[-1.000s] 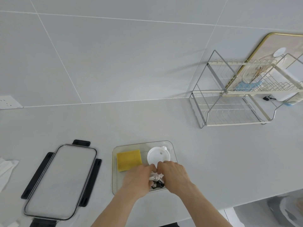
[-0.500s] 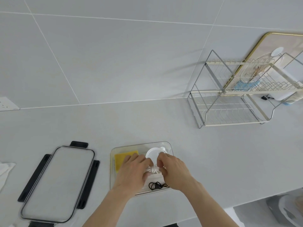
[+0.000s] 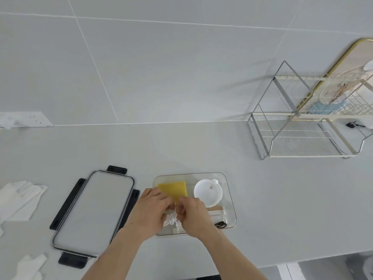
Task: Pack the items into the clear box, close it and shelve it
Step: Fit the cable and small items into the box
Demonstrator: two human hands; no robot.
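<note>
The clear box [image 3: 228, 190] lies open on the counter in front of me. Inside it are a yellow sponge [image 3: 173, 188], a white funnel [image 3: 207, 191], a black cable [image 3: 221, 224] at the near right corner and a bundled white cord [image 3: 171, 218]. My left hand [image 3: 150, 211] and my right hand [image 3: 194, 216] meet over the box's near left part, both pinching the white cord between them. The hands hide part of the box's contents. The clear lid [image 3: 92, 217] with black clips lies flat to the left of the box.
A two-tier wire rack [image 3: 302, 136] stands at the back right against the wall, with a gold-edged board behind it. White cloths [image 3: 19, 199] lie at the far left. A wall socket [image 3: 30, 119] sits at the left. The counter's front edge runs close below my arms.
Both hands shifted left inside the box with the white cord, uncovering the funnel and the black cable. The camera view swung to the right.
</note>
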